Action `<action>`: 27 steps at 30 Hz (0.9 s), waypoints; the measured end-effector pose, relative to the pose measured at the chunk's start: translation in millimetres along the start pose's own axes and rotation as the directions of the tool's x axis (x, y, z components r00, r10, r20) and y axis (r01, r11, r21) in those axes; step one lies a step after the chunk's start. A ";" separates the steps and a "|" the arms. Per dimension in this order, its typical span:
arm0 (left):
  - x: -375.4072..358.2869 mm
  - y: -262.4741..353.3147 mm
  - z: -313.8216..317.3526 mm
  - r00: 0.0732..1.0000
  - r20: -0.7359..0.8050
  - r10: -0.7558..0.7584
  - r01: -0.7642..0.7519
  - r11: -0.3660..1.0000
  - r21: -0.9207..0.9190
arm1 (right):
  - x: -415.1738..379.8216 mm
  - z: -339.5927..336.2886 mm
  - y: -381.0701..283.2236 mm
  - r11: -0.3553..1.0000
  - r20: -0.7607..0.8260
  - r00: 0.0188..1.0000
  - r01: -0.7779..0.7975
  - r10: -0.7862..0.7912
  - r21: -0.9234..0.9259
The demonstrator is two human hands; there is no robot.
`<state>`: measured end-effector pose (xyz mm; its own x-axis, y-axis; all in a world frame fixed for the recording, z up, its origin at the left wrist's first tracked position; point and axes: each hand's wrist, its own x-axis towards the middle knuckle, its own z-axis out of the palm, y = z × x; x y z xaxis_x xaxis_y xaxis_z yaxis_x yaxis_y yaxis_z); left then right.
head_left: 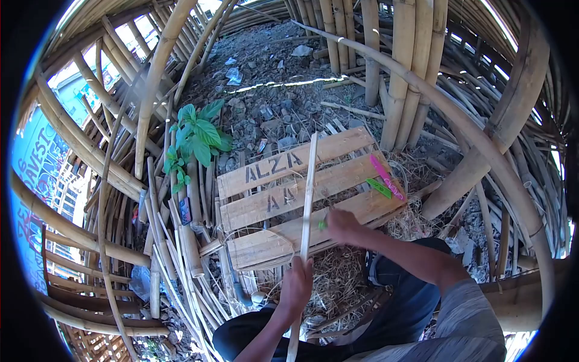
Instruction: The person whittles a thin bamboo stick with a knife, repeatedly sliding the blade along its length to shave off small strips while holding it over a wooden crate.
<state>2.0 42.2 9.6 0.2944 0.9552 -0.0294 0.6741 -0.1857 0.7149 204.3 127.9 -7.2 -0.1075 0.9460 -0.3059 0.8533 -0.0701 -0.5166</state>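
My left hand (297, 282) is closed around a long, pale bamboo strip (310, 193), which stands nearly upright in view and crosses the wooden slatted crate (253, 248). Just right of the strip, my right hand (342, 227) is closed on a small tool with a green end (322, 225); its blade is too small to make out. A pink object (380, 166) and a green object (379, 187) lie on the crate's right end. Black letters mark the slats.
Bamboo poles (410, 72) rise behind the crate at right. A leafy green plant (199, 133) grows at left, near a phone-like object (185, 211). Loose strips (181, 271) lie left of my legs. Shavings (344, 271) cover the ground below the crate.
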 end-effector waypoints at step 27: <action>2.7 3.1 -13.8 0.980 0.166 -0.111 0.145 0.966 -0.214 | -3.0 9.9 6.9 0.994 -0.189 0.982 -0.007 -0.013 -0.105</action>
<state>-4.5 47.4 21.4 0.3262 0.9185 -0.2237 0.5489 0.0086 0.8359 205.4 121.5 -17.8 -0.0204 0.9895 -0.1429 0.9031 -0.0431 -0.4273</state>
